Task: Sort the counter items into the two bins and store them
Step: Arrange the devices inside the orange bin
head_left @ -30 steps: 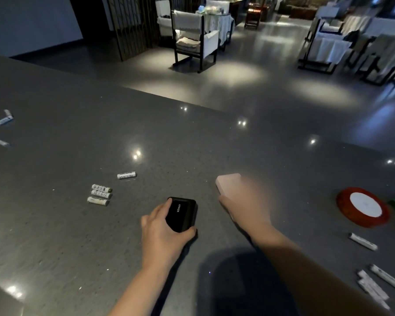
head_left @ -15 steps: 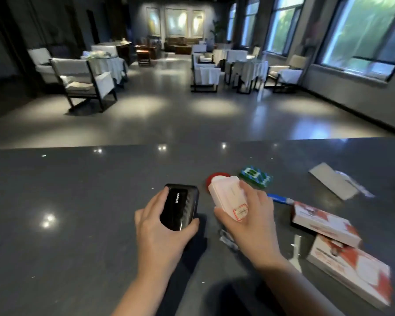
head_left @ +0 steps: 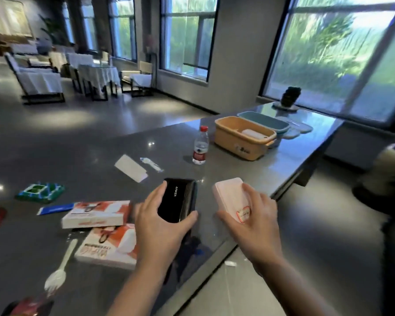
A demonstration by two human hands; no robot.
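Both hands have swung right since a moment ago, and the bins are now in sight, upper right of centre.

Nearest, low centre, the left hand (head_left: 162, 226) has fingers and thumb wrapped round the black power bank (head_left: 178, 201), while the right hand (head_left: 251, 222) clamps the pink power bank (head_left: 232, 197), both held above the counter (head_left: 100, 156) edge. Left of the hands, plenty waits unsorted: a fork (head_left: 59, 267), two boxes (head_left: 98, 213), a blue packet (head_left: 55, 208), a green pack (head_left: 40, 191). Further up, a white card (head_left: 130, 168) and a bottle (head_left: 200, 145). Farthest, the orange bin (head_left: 242, 142) already holds one pale item; the teal bin (head_left: 263, 122) sits just behind it, contents hidden. Early days, I'd judge: one item binned, two in transit, most left, storing not begun.
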